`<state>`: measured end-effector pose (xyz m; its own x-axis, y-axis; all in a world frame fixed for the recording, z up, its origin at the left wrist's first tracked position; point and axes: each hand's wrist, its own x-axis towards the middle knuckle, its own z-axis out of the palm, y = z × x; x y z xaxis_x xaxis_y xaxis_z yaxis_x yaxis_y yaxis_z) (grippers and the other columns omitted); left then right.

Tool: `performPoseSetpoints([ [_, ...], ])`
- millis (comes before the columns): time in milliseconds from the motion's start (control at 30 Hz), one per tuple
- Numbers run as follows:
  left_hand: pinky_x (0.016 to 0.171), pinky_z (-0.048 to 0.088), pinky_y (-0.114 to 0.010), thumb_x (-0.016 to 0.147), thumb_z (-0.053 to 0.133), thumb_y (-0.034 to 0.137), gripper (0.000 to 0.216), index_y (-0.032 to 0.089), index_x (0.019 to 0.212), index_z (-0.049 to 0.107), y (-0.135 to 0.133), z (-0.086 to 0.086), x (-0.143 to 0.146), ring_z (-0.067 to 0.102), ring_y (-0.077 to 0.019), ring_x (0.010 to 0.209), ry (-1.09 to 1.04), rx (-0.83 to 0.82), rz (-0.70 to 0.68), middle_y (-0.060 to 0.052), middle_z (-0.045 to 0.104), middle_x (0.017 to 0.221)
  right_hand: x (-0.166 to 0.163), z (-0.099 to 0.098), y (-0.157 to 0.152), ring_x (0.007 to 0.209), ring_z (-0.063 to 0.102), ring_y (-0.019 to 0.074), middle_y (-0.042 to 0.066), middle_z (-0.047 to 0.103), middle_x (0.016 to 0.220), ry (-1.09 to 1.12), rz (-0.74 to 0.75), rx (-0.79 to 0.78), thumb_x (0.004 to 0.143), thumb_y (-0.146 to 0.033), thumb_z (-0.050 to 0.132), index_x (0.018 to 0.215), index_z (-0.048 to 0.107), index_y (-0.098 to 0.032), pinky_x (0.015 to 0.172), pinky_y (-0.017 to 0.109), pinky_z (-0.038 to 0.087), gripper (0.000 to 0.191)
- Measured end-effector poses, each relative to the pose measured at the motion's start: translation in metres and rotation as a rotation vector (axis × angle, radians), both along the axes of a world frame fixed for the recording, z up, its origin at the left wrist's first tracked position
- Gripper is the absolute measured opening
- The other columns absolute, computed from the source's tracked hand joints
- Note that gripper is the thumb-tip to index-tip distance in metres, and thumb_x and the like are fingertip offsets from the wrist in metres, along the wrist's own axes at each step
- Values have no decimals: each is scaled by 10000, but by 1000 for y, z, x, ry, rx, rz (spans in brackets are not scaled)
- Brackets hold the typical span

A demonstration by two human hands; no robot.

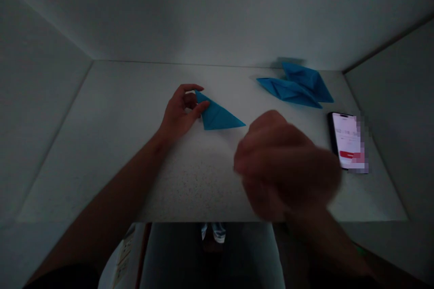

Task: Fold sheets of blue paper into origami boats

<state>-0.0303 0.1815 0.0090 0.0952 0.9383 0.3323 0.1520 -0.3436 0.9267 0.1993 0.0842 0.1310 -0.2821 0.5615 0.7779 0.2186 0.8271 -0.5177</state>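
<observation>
A folded piece of blue paper (pixel 220 116), roughly triangular with its long point toward the right, is pinched by my left hand (pixel 185 110) at its left corner. The thumb lies on top of the paper; the other fingers are curled behind its edge. Raised close to the camera, my right hand (pixel 285 162) is blurred, with its fingers curled in. It is apart from the paper, and whether anything is inside its fingers is hidden.
Two folded blue paper boats (pixel 296 88) lie against each other at the back right. Nearer the right edge rests a phone (pixel 347 140) with a lit screen. White walls enclose the white tabletop (pixel 190 180) at the back and sides.
</observation>
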Motion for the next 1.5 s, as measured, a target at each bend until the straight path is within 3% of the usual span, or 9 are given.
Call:
performPoseSetpoints([
  [67, 579, 507, -213, 930, 889, 375, 425, 260, 1273, 666, 2, -2, 0, 623, -106, 581, -20, 6, 4, 81, 625, 709, 6, -27, 32, 739, 652, 172, -30, 712, 902, 40, -51, 72, 1078, -286, 676, 1146, 663, -312, 734, 394, 595, 74],
  [200, 569, 506, -213, 930, 872, 383, 411, 250, 1256, 661, 7, -7, 0, 621, -101, 574, -67, 10, 5, 77, 659, 726, 20, -74, 76, 800, 617, 182, 30, 703, 985, -155, -118, -180, 1019, -480, 820, 1132, 702, -259, 704, 355, 533, 274],
  [367, 583, 535, -205, 935, 876, 376, 400, 252, 1244, 654, 7, -11, 3, 656, -96, 627, -58, 10, 26, 33, 737, 875, 20, -103, 83, 662, 525, 136, -16, 655, 804, -252, 29, -488, 1094, -471, 705, 962, 674, -245, 641, 309, 441, 263],
  [500, 638, 568, -207, 935, 885, 307, 456, 261, 1316, 638, -1, -7, 7, 679, -64, 691, 31, 110, 100, -32, 755, 1222, 16, -112, 83, 655, 520, 141, -21, 619, 773, -124, -75, -472, 1076, -456, 712, 885, 627, -250, 634, 317, 436, 293],
  [633, 741, 606, -249, 985, 846, 285, 434, 257, 1347, 609, -9, -4, 12, 738, -117, 792, 129, 147, 18, 7, 748, 1028, 16, -120, 90, 798, 662, 182, 35, 738, 962, -50, -75, -445, 1084, -538, 698, 949, 633, -265, 734, 351, 551, 312],
  [833, 752, 618, -302, 993, 836, 358, 624, 254, 1547, 568, -8, -6, 17, 764, -163, 832, 160, 125, -123, -63, 804, 1123, 17, -123, 94, 1047, 746, 217, 91, 767, 1290, -65, 127, -508, 1051, -617, 750, 1033, 650, -273, 820, 359, 612, 359],
  [1000, 820, 632, -328, 1015, 789, 429, 436, 218, 1391, 722, -7, -2, 14, 755, -180, 851, 211, 92, -244, -57, 803, 1002, 19, -127, 102, 1019, 722, 202, 57, 740, 1155, -67, 228, -560, 1042, -664, 757, 992, 641, -269, 874, 369, 605, 414],
  [1333, 709, 615, -280, 939, 890, 500, 605, 217, 1451, 735, -13, 6, 16, 728, -164, 758, 228, 11, -323, -39, 801, 961, 16, -132, 105, 857, 725, 146, 30, 744, 1183, 54, 264, -679, 911, -627, 920, 1079, 634, -272, 773, 321, 620, 486],
  [1500, 707, 608, -277, 969, 847, 504, 647, 211, 1526, 695, -9, -1, 13, 720, -162, 738, 219, 17, -308, -18, 778, 886, 18, -131, 104, 769, 683, 139, -14, 707, 991, 44, 188, -711, 927, -619, 898, 1227, 619, -279, 665, 279, 571, 532],
])
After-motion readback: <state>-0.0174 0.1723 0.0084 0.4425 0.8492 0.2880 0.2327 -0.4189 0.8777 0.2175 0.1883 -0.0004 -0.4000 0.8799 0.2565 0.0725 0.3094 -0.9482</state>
